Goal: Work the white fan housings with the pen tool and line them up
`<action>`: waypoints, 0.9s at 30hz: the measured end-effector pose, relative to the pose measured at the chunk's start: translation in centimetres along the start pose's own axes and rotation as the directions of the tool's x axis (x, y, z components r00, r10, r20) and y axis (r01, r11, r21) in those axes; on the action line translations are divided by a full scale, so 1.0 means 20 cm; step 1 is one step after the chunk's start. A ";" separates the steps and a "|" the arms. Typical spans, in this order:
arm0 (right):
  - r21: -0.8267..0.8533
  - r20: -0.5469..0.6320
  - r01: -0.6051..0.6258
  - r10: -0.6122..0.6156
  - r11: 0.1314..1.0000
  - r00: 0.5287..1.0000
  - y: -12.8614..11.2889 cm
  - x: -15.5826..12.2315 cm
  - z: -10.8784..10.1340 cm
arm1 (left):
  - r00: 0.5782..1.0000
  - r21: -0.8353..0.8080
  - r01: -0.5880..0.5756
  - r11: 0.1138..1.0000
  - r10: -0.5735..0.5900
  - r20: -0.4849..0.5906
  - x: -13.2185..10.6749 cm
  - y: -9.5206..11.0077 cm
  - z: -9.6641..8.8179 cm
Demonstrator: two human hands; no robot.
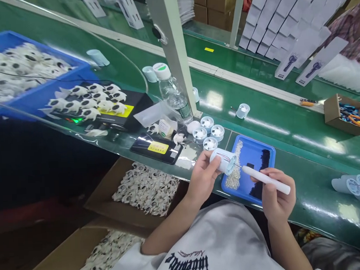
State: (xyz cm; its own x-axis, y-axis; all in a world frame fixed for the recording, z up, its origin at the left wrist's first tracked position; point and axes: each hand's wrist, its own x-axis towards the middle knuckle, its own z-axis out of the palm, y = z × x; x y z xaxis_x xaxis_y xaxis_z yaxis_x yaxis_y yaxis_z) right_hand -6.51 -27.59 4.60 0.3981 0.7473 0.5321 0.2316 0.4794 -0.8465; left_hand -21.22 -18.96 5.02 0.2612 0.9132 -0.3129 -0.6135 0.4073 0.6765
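Observation:
My left hand [203, 176] is closed around a pale blue cylindrical fan housing [224, 161], tilted with its open end to the right. Thin wires show along its side. In my right hand [278, 194] is a white-handled screwdriver [265, 179], its thin metal tip reaching the housing's open end; whether it touches a screw is too small to tell. Below both hands lies a blue tray [271, 147] with small clear pieces on its left and small black pieces on its right. Several round fan units [210, 143] with white blades stand left of the housing.
A water bottle [174, 96] stands by a metal post [177, 52]. White fan blades fill a blue bin [77, 73] and cardboard boxes [102, 189] below the table edge. A black phone-like device [142, 150] lies left. More housings [351, 184] lie right; a person's plaid sleeve [347, 30] shows beyond.

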 end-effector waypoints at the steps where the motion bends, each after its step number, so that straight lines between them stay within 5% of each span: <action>1: 0.002 0.007 -0.004 0.004 1.000 1.000 0.00 0.00 0.00 | 1.000 0.005 0.000 1.000 0.000 0.010 0.00 0.00 0.01; 15: -0.046 -0.037 -0.042 0.041 0.998 0.998 0.03 -0.02 0.00 | 0.998 0.062 0.038 0.997 -0.041 0.038 0.00 -0.05 0.02; 27: -0.189 -0.041 0.130 -0.140 0.973 0.989 -0.06 -0.05 -0.02 | 0.957 -0.153 0.290 0.945 -0.284 0.058 0.03 -0.02 0.03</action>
State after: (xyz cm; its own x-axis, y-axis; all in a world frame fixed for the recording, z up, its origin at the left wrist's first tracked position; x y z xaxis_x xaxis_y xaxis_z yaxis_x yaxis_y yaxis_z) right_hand -6.88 -29.12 4.98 0.3977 0.6530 0.6445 0.4452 0.4769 -0.7579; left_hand -20.46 -18.54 4.94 0.4673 0.7590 -0.4533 -0.6182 0.6471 0.4462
